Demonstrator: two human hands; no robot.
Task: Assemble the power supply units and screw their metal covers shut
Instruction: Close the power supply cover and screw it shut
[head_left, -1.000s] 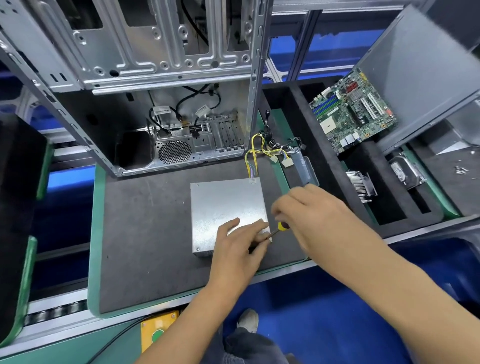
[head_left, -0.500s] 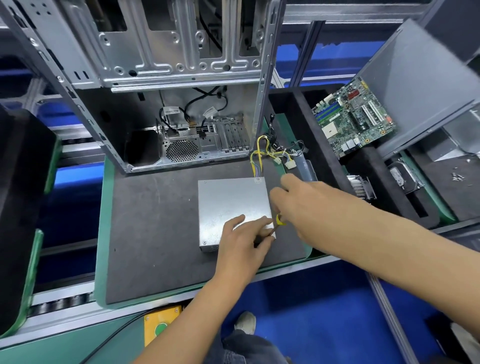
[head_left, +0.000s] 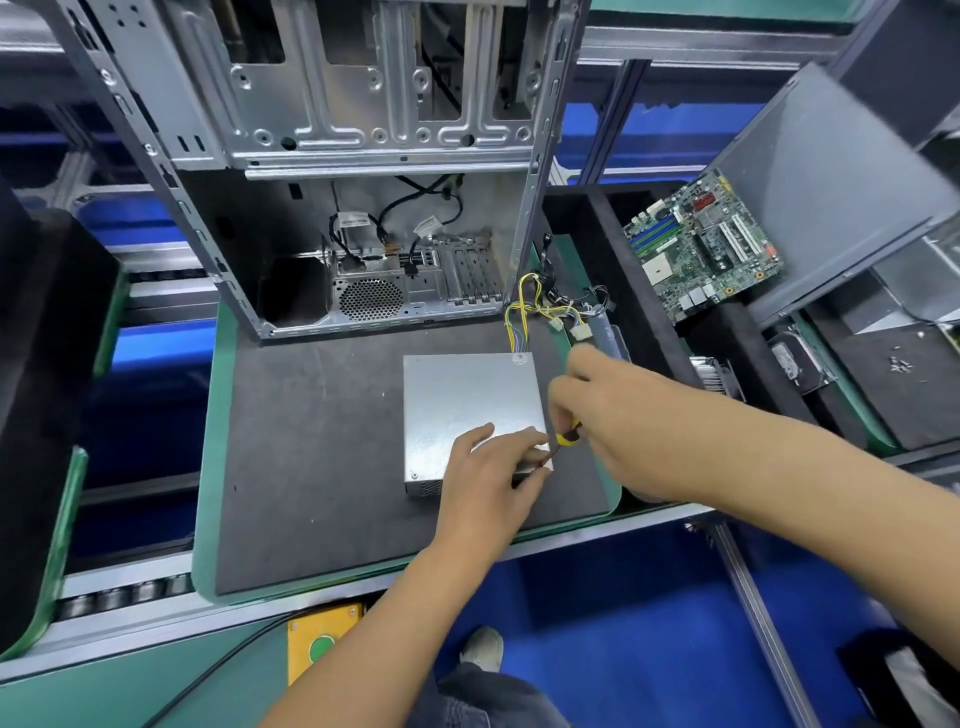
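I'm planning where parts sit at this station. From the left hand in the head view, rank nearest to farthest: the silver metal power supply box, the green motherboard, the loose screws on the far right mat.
1. Silver metal power supply box: under the left hand.
2. Green motherboard: up and right.
3. Loose screws: far right mat.

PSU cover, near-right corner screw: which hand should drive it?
Right. The right hand grips the screwdriver, tip at that corner of the power supply. The left hand rests on the cover, steadying it.
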